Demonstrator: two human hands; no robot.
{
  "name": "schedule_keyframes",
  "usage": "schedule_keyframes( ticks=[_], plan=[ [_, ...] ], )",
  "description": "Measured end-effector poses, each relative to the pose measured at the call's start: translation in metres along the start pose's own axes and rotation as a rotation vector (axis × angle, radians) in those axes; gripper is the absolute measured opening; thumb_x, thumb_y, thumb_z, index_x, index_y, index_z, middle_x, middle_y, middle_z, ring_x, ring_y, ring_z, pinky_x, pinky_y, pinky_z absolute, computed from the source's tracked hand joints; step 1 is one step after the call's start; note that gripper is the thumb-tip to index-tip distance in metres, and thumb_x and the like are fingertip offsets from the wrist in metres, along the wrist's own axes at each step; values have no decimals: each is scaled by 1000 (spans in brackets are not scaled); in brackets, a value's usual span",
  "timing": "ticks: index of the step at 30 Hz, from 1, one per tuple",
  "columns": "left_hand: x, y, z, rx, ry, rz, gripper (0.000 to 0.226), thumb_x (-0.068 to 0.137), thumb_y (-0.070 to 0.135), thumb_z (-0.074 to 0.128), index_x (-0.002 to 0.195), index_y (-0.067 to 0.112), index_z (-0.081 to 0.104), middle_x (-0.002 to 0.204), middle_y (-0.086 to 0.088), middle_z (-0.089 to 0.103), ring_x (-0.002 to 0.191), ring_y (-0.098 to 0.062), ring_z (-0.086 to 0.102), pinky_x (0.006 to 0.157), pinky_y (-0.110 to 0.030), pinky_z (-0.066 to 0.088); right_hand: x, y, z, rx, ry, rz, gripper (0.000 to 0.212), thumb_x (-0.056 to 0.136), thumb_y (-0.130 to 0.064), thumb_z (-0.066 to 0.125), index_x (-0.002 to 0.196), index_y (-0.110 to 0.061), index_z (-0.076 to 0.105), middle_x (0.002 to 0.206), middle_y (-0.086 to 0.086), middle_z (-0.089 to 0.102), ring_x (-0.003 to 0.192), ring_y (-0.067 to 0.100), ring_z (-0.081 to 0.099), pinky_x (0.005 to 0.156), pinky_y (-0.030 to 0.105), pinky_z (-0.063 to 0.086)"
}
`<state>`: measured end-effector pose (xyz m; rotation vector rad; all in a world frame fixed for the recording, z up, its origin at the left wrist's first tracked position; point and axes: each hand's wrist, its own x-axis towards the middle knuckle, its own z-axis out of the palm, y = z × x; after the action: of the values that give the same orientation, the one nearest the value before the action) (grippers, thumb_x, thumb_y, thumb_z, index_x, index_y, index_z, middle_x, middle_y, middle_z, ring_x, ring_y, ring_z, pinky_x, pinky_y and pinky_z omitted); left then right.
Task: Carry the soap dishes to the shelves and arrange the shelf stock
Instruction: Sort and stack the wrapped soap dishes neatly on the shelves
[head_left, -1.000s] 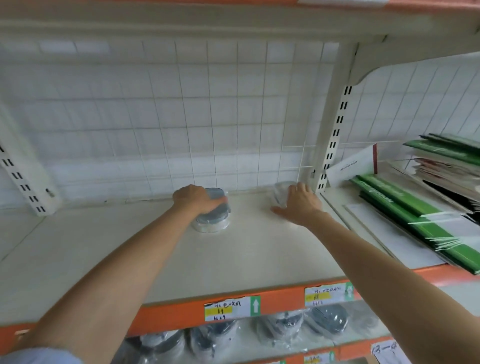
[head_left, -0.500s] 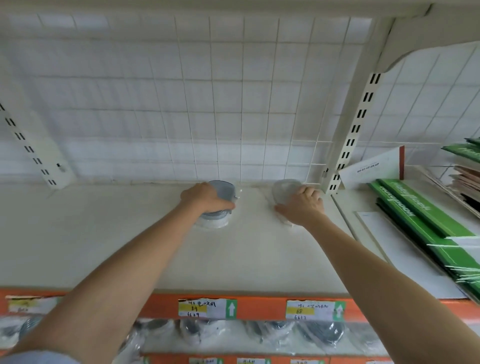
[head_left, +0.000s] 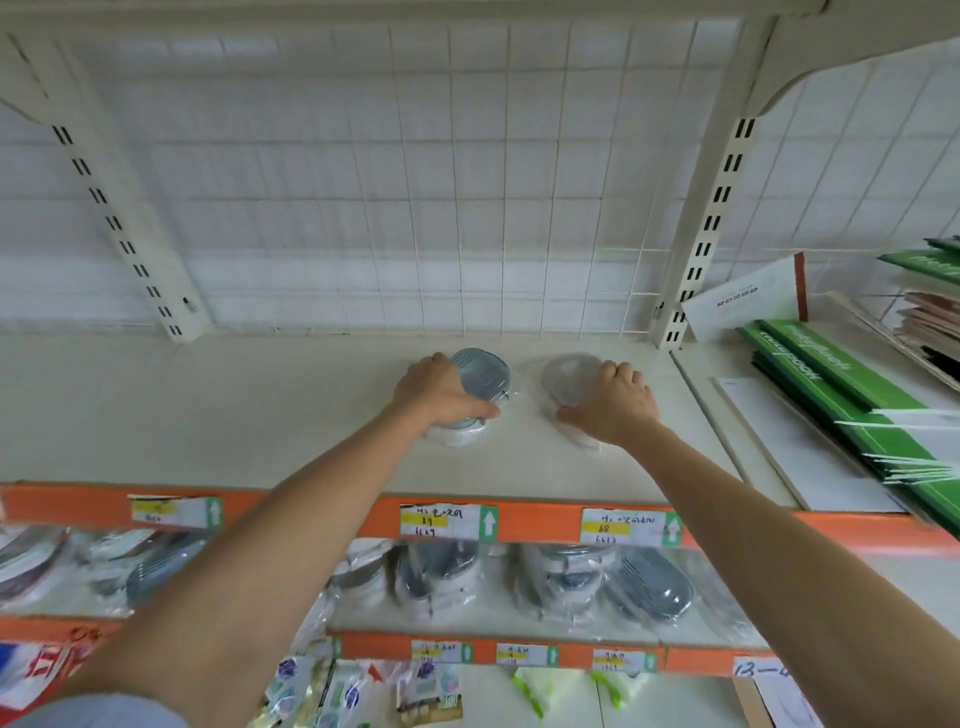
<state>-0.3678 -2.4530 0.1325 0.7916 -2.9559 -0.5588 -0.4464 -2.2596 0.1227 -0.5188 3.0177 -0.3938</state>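
Two wrapped soap dishes stand on the cream shelf near the wire back wall. My left hand grips the grey soap dish, which sits on a white base and tilts toward me. My right hand holds the clear whitish soap dish from its right side, thumb along its near edge. The two dishes are a small gap apart. Both forearms reach over the orange shelf edge.
Green packaged goods and a white card lie on the neighbouring shelf to the right, past a slotted upright. Several wrapped soap dishes fill the shelf below. Price labels line the orange edge.
The view has dropped, showing the lower shelves. Both hands stay on their dishes at the back of the shelf; the grey dish has tipped up, showing its ribbed top.
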Motion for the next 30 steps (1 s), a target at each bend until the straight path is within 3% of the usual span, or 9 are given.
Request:
schedule_keyframes(
  ticks=[4,10,15,23,30],
  plan=[
    [-33,3,-15,10,116,107,97,63,59,79,132,3,39,133,-13,46,124,-29,43,97,-36,40,-34,-10,-15,19,103,-6,88,80,-53,65,138,1,27,137,16,38,127,31,36,105,36,30],
    [-102,-17,-24,44,162,196,94,66,62,75,130,3,40,133,-13,46,124,-30,42,97,-37,39,-105,-20,-15,35,189,-1,85,77,-54,66,133,1,33,131,17,41,123,32,39,103,37,33],
    [-160,-45,0,86,155,256,92,66,65,73,128,4,42,131,-13,47,122,-30,43,99,-38,38,-176,-12,9,28,200,-1,89,76,-61,63,132,2,34,129,18,42,120,33,40,101,38,32],
    [-210,-60,34,201,143,427,97,67,71,67,135,8,38,134,-9,45,122,-27,42,100,-36,36,-249,13,28,13,199,32,87,77,-51,67,138,-2,30,131,16,41,122,32,38,100,38,33],
    [-233,-60,71,299,-19,461,95,71,66,67,136,5,35,139,-11,40,127,-28,37,104,-37,35,-286,33,58,-80,107,53,84,79,-54,63,138,-4,29,131,12,42,123,29,39,100,34,32]
  ],
)
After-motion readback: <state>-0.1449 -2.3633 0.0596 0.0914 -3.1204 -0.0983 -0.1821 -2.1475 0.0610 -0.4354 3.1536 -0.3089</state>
